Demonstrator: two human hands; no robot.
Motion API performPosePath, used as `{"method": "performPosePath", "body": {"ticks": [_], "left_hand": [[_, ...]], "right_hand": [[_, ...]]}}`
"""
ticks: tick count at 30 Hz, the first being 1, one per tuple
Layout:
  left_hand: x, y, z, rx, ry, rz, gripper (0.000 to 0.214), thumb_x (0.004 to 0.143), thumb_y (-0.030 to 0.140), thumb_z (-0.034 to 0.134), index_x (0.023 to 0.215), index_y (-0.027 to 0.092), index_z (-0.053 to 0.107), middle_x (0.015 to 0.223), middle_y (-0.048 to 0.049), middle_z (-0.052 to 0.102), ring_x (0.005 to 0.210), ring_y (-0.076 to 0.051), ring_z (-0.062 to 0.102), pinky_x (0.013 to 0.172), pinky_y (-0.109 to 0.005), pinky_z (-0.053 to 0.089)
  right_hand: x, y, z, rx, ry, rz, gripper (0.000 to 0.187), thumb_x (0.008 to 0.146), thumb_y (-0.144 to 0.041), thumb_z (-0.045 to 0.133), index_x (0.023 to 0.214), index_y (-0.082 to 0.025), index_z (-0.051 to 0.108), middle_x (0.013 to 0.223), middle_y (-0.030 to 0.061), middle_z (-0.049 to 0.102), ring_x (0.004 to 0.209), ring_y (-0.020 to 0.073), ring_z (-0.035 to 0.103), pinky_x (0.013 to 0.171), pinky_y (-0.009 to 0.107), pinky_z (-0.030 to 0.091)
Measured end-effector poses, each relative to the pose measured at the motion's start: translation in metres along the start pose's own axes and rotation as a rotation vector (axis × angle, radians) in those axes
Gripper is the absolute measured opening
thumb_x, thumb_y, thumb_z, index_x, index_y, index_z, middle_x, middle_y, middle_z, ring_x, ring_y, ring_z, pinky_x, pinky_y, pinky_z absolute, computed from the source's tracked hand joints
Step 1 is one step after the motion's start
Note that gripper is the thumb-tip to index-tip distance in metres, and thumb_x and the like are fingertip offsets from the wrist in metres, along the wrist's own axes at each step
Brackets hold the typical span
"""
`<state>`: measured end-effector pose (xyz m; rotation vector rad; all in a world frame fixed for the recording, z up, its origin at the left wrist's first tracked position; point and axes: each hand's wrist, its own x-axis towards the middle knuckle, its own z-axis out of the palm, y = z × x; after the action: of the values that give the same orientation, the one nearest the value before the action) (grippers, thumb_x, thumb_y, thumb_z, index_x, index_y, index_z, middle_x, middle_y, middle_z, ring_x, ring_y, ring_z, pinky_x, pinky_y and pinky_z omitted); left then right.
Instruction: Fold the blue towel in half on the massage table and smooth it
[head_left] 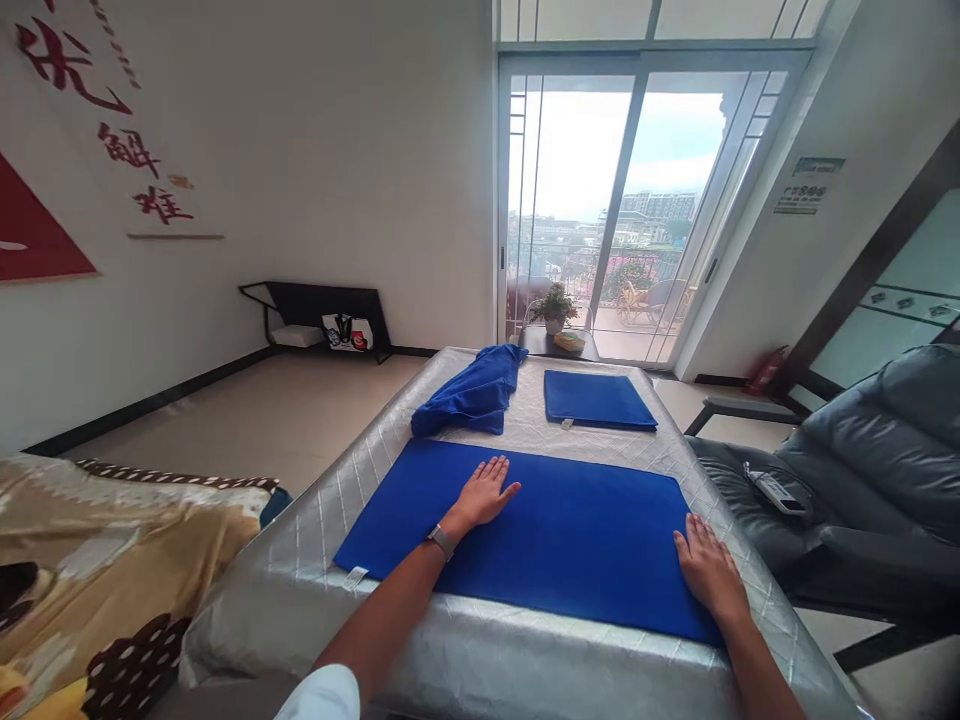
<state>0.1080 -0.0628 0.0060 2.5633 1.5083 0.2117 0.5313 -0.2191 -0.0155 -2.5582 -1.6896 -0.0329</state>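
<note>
Head cam, L hand [484, 492], R hand [709, 572] flat on blue mat [570, 540]

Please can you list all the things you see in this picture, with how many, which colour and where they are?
bed: 1, silver, centre foreground
large mat: 1, blue, flat on near part of bed
small mat: 1, blue, flat on far part of bed
towel: 1, blue, crumpled on far part of bed, left of small mat
armchair: 1, dark grey, right of bed
remote: 1, light grey, on armchair
blanket: 1, tan and brown, lower left
potted plant: 1, green, on small table beyond bed
fire extinguisher: 1, red, far right wall
glass door: 1, grey frame, far wall
watch: 1, grey, left wrist
left hand: 1, flat on large mat
right hand: 1, flat on large mat, right side
</note>
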Motion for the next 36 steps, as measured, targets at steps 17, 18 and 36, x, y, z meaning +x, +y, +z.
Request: {"method": "performPosePath", "body": {"ticks": [17, 18, 36], "left_hand": [[-0.036, -0.175, -0.010, 0.152, 0.214, -0.430, 0.076, 0.102, 0.060, 0.020, 0.154, 0.007, 0.037, 0.161, -0.0178, 0.032, 0.151, -0.029, 0.029, 0.122, -0.048, 0.023], [-0.036, -0.175, -0.010, 0.154, 0.209, -0.428, 0.077, 0.102, 0.060, 0.020, 0.154, 0.006, 0.037, 0.161, -0.0184, 0.032, 0.151, -0.029, 0.029, 0.122, -0.048, 0.023], [-0.045, -0.161, -0.027, 0.109, 0.171, -0.449, 0.075, 0.104, 0.057, 0.015, 0.156, 0.006, 0.033, 0.163, -0.0175, 0.030, 0.153, -0.028, 0.024, 0.124, -0.045, 0.018]], "right_hand": [[0.018, 0.030, 0.027, 0.192, 0.163, -0.037, 0.075, 0.088, -0.044, 0.022, 0.147, -0.003, 0.047, 0.155, 0.0171, 0.046, 0.149, 0.0279, 0.033, 0.123, 0.047, 0.027], [0.017, 0.026, 0.023, 0.201, 0.189, -0.043, 0.074, 0.088, -0.043, 0.023, 0.145, -0.004, 0.049, 0.153, 0.0174, 0.048, 0.149, 0.0285, 0.033, 0.122, 0.048, 0.028], [0.033, -0.266, -0.025, 0.165, -0.172, -0.537, 0.065, 0.105, -0.046, 0.016, 0.160, -0.013, 0.024, 0.167, 0.0064, 0.022, 0.155, 0.0196, 0.013, 0.126, 0.041, 0.008]]}}
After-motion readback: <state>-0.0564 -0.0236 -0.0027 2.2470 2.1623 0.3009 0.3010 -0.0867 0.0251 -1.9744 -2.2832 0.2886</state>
